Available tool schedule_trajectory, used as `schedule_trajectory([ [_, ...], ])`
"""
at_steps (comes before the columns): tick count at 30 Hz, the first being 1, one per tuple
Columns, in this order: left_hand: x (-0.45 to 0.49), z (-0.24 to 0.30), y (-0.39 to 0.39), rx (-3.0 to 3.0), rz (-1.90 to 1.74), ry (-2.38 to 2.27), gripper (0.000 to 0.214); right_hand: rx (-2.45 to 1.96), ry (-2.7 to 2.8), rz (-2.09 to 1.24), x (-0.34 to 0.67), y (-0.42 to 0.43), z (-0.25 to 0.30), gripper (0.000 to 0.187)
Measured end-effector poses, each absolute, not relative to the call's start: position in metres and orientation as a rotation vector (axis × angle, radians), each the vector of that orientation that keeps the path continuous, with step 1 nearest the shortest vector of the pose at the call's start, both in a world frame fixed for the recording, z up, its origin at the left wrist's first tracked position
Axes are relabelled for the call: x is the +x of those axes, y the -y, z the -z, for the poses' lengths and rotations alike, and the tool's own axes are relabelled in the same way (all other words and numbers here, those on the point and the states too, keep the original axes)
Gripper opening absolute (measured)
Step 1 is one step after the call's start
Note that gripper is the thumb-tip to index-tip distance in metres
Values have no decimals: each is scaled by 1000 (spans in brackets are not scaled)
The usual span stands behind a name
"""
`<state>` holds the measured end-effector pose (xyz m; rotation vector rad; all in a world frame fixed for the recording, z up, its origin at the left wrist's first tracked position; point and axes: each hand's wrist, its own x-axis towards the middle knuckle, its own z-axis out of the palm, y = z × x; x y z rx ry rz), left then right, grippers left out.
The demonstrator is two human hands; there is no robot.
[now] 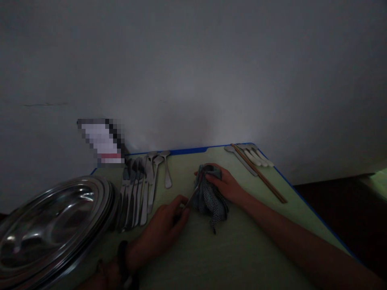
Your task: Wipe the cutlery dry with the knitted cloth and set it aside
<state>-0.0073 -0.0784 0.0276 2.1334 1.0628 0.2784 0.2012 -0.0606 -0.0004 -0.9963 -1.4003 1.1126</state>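
Observation:
My left hand (172,219) is closed on the handle end of a slim piece of metal cutlery (192,197). That cutlery slants up to the right into a grey checked cloth (207,197), which hides its far end, so its kind cannot be told. Fingers of my right hand (222,183) are wrapped round the cloth and press it against the cutlery. The cloth's loose folds hang down toward the tabletop. Left of my hands lies a row of metal knives (133,197), with several metal spoons (165,169) beside it.
Stacked oval steel plates (107,201) fill the table's left side. At the back right lie a metal spoon (242,159), brown chopsticks (263,177) and several white-handled pieces of cutlery (252,155). A blurred-out device (101,141) leans at the wall (187,72). The green table (181,262) has blue edging.

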Motion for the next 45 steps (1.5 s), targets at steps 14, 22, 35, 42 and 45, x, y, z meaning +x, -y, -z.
schedule_trajectory([
  [14,-9,-29,78,2246,-190,-998,24,-1274,1314,-751,194,66,-1,29],
  [22,-9,-27,79,2335,-161,-1014,24,-1153,1318,-1013,195,63,-1,21],
  [35,-11,-21,79,2356,-161,-1026,22,-1308,1434,-850,199,59,1,24],
  [42,-11,-19,79,2359,-196,-1009,20,-1157,1321,-1026,196,62,-1,25],
  [45,-12,-18,78,2339,-216,-993,20,-1118,1304,-1041,195,62,-2,30],
])
